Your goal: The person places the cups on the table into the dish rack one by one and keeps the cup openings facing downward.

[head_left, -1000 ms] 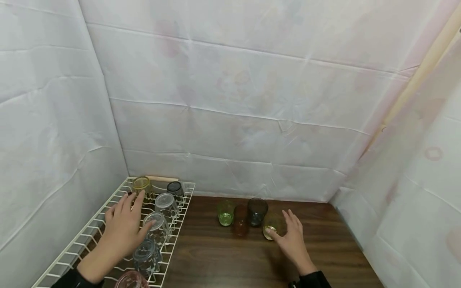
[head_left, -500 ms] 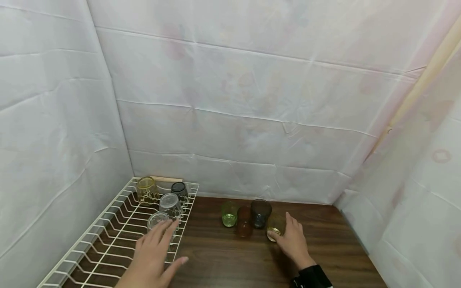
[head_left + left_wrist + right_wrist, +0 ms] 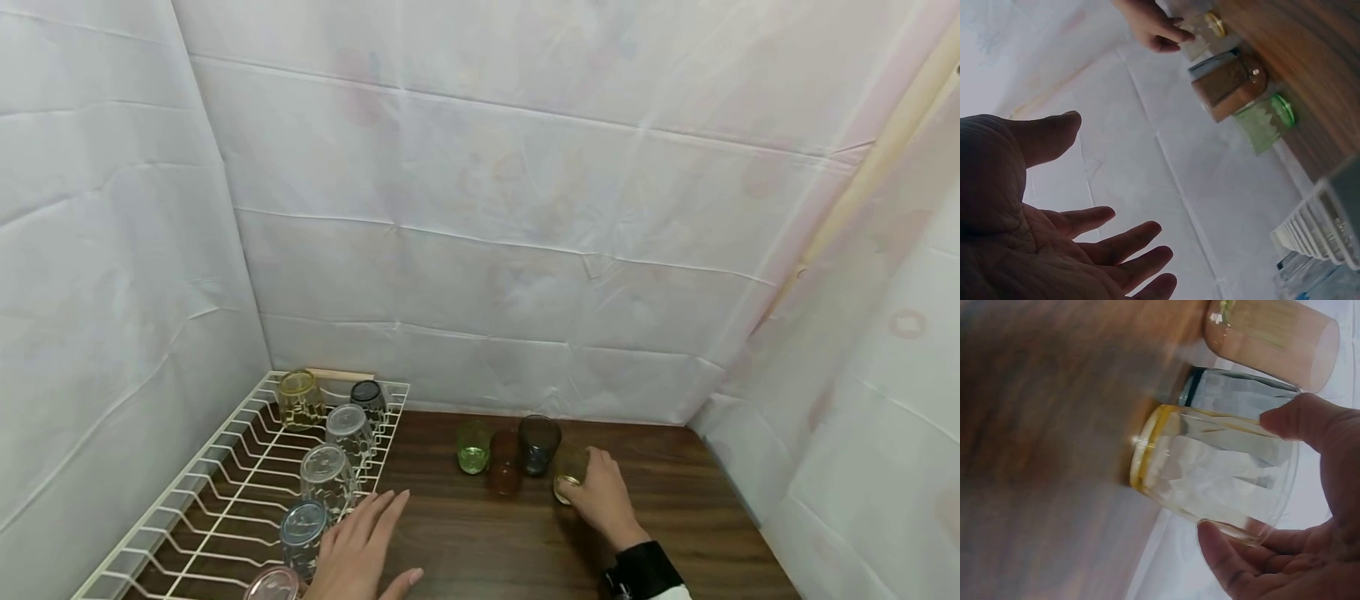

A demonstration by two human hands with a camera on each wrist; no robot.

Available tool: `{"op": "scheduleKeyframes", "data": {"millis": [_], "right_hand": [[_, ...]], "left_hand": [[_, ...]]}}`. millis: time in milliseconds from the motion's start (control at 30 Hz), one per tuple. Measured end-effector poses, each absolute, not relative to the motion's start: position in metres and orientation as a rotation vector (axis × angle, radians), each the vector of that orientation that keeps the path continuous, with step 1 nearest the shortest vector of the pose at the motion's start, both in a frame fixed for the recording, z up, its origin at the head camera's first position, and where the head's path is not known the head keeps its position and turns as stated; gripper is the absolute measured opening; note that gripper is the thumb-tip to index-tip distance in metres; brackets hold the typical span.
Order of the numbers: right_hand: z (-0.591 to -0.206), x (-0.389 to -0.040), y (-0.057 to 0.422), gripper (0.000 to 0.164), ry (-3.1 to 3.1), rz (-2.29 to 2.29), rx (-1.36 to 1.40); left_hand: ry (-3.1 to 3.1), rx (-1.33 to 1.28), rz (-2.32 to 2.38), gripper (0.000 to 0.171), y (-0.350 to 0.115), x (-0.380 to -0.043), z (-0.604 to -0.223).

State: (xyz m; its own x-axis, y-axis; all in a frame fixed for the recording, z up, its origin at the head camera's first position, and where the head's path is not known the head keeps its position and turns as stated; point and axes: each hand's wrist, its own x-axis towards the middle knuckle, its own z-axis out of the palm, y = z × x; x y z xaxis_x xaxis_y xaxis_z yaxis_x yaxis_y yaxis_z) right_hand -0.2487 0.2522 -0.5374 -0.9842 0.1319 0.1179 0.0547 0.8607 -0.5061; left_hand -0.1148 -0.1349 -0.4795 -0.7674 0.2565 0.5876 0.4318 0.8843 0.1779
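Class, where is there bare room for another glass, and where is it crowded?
Bare: tabletop between left hand and right hand; tabletop between right hand and right-side sheet; left slots of the rack, nearer than its yellow glass. Crowded: the rack's right side, lined with glasses, and the tabletop's far middle, where four glasses cluster.

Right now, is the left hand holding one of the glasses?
No, the left hand shows a bare palm and outstretched fingers, gripping nothing.

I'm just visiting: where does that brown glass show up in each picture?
Head: brown glass, low, slightly right of centre.
Left wrist: brown glass, above and right of centre.
Right wrist: brown glass, near the top right.
Shared landmark: the wooden table it stands on.
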Motion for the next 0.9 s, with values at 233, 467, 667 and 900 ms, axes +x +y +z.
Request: {"op": "scheduleKeyframes", "data": {"millis": [233, 467, 667, 900], "right_hand": [[-0.532, -0.253, 0.251, 0.084, -2.883, 0.688, -0.101], [-0.532, -0.255, 0.252, 0.086, -2.913, 0.714, -0.121], [-0.536, -0.255, 0.253, 0.087, -2.936, 0.720, -0.141], [-0.540, -0.247, 0.253, 0.086, -2.890, 0.771, -0.148]], "left_hand": [[-2.508, -0.440, -0.517, 0.087, -0.133, -0.115, -0.486], [-2.553, -0.365, -0.608, 0.088, -0.133, -0.113, -0.492], [-2.619, -0.294, -0.673, 0.088, -0.134, -0.113, -0.497], [-2.653, -0.248, -0.731, 0.088, -0.136, -0.113, -0.500]]}}
